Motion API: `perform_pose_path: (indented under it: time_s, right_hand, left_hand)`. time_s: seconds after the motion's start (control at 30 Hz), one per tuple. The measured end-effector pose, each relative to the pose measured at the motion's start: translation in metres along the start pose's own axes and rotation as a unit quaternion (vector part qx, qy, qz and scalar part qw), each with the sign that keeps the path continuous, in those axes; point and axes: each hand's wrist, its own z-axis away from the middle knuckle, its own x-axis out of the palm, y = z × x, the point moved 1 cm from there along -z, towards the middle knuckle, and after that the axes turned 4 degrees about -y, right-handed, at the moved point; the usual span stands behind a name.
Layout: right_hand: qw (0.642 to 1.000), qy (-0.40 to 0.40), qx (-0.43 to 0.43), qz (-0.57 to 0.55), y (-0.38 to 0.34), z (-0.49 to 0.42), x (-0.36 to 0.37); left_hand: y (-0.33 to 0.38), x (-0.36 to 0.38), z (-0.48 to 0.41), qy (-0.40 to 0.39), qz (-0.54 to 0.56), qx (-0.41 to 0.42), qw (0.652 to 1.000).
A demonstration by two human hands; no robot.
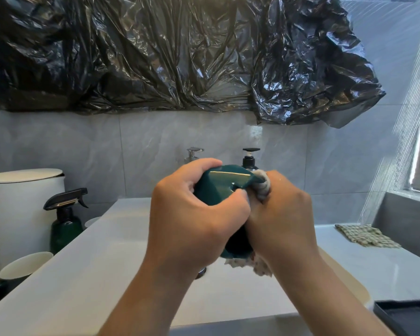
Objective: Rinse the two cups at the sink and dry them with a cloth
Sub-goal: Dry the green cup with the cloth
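Observation:
A glossy dark green cup (217, 187) is held above the white sink (121, 238), tipped on its side. My left hand (192, 214) grips the cup's body from the left. My right hand (281, 219) presses a pale checked cloth (262, 187) against the cup's right side; a corner of the cloth hangs out below the hand. The second cup is not in view. The tap (193, 154) stands behind the cup, mostly hidden by my hands.
A second checked cloth (366, 235) lies on the counter at right. A black pump bottle (250, 158) stands by the tap. At left are a green spray bottle (64, 219), a white bin (22, 202) and a white bowl (24, 264). A dark tray (407, 316) sits at bottom right.

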Motion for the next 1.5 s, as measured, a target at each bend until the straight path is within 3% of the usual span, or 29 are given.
perform_pose_path:
  time_s: [0.13, 0.27, 0.33, 0.47, 0.57, 0.63, 0.9, 1.0, 1.07, 1.13, 1.27, 1.37, 1.5]
  right_hand:
    - [0.991, -0.128, 0.036, 0.002, 0.0, -0.003, 0.001]
    - [0.936, -0.283, 0.097, -0.186, 0.0, -0.005, -0.001]
    - [0.932, -0.26, 0.1, -0.233, -0.001, -0.006, -0.002]
    - [0.987, -0.116, -0.023, -0.105, 0.002, -0.009, -0.008]
    - [0.98, -0.107, -0.164, -0.02, -0.002, -0.011, -0.018]
    - [0.974, -0.098, -0.203, 0.003, -0.005, -0.01, -0.021]
    - [0.99, -0.069, 0.05, -0.112, 0.008, -0.004, 0.008]
    - [0.931, -0.111, 0.171, -0.302, 0.009, 0.007, 0.029]
    - [0.899, -0.13, 0.218, -0.358, 0.011, 0.011, 0.036]
    - [0.929, -0.123, 0.184, -0.298, 0.012, 0.008, 0.032]
    - [0.986, -0.08, 0.033, -0.142, 0.012, -0.006, 0.007]
    - [0.993, -0.082, -0.066, -0.051, 0.008, -0.009, -0.008]
    - [0.993, -0.049, -0.105, -0.029, 0.005, -0.008, -0.012]
  left_hand:
    - [-0.006, -0.001, -0.002, 0.046, 0.033, -0.019, 0.998]
    - [-0.011, -0.005, -0.007, 0.039, 0.048, -0.063, 0.996]
    - [-0.012, -0.005, -0.007, 0.025, 0.064, -0.081, 0.994]
    - [-0.007, -0.002, -0.005, -0.01, 0.051, -0.073, 0.996]
    - [-0.002, -0.001, -0.003, -0.053, 0.035, -0.067, 0.996]
    - [0.0, 0.002, -0.001, -0.066, 0.032, -0.056, 0.996]
    - [-0.002, 0.008, 0.007, 0.066, -0.006, 0.005, 0.998]
    - [-0.001, 0.007, 0.01, 0.075, -0.053, 0.048, 0.995]
    - [-0.003, 0.005, 0.008, 0.062, -0.07, 0.039, 0.995]
    - [-0.005, 0.004, 0.004, 0.041, -0.048, 0.004, 0.998]
    - [-0.001, 0.0, -0.003, 0.001, -0.016, -0.024, 1.0]
    - [0.003, -0.002, -0.004, -0.062, -0.004, -0.036, 0.997]
    - [0.006, -0.003, -0.003, -0.089, -0.013, -0.032, 0.995]
